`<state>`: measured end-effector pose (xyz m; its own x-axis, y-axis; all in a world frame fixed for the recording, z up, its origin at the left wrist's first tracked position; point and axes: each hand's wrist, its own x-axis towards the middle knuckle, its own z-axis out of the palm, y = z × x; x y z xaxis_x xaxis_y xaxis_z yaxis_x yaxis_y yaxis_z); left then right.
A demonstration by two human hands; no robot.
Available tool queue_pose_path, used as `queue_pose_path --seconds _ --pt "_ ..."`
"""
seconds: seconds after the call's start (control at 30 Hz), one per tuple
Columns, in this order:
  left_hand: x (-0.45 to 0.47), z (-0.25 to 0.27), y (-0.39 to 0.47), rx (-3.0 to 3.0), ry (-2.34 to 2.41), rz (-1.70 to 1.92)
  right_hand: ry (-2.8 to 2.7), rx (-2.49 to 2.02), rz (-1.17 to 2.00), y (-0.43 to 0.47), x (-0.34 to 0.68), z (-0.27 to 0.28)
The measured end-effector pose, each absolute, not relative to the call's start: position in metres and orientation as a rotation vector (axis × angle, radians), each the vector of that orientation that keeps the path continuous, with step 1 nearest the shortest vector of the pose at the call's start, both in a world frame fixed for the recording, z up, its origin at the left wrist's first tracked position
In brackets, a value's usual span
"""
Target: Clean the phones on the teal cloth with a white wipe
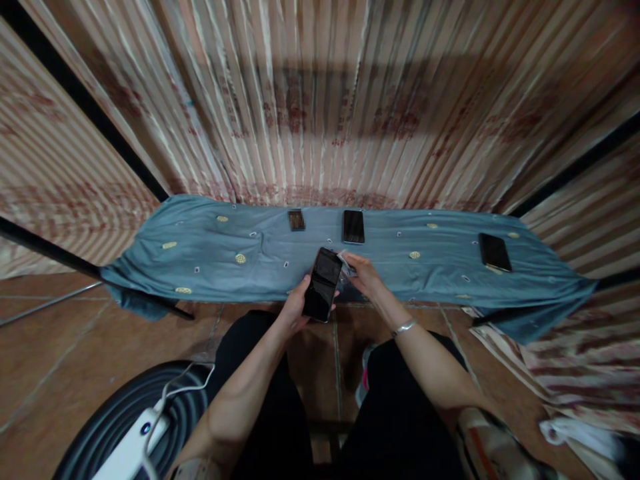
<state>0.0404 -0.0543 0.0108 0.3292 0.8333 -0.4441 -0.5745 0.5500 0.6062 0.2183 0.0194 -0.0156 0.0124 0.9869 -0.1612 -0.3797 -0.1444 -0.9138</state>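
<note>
My left hand [299,301] is wrapped round a black smartphone [323,285], which it holds tilted above the front edge of the cloth-covered bench. Pinched in my right hand [361,269] is a small pale wipe or piece of cloth [345,256], close against the phone's upper right edge. Beyond the phone, a second dark phone [353,227] lies flat on the blue cloth [270,257]. To its left lies a small dark square object [297,220] with a blurred surface. A third dark phone [495,252] rests towards the right end.
Black metal bars [125,157] rise at both ends of the bench, in front of striped curtains [310,100]. On the tiled floor at lower left, a white power strip [133,443] with cables lies on a black ridged round object [95,427]. A white item [583,433] sits at lower right.
</note>
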Motion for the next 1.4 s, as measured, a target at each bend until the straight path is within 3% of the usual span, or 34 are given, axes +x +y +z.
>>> queue_pose_path --seconds 0.37,0.97,1.2,1.4 --pt "0.041 0.001 -0.050 0.290 0.768 0.984 -0.920 -1.051 1.361 0.005 0.224 0.006" --pt "0.036 0.006 -0.035 0.142 0.789 1.266 -2.115 -0.895 0.343 -0.046 0.205 0.010" --pt "0.034 0.017 -0.035 0.130 0.802 1.270 -2.210 -0.816 0.258 -0.048 0.200 0.002" --pt "0.028 0.020 -0.035 0.115 0.779 1.280 -2.176 -0.804 0.408 -0.048 0.201 0.009"
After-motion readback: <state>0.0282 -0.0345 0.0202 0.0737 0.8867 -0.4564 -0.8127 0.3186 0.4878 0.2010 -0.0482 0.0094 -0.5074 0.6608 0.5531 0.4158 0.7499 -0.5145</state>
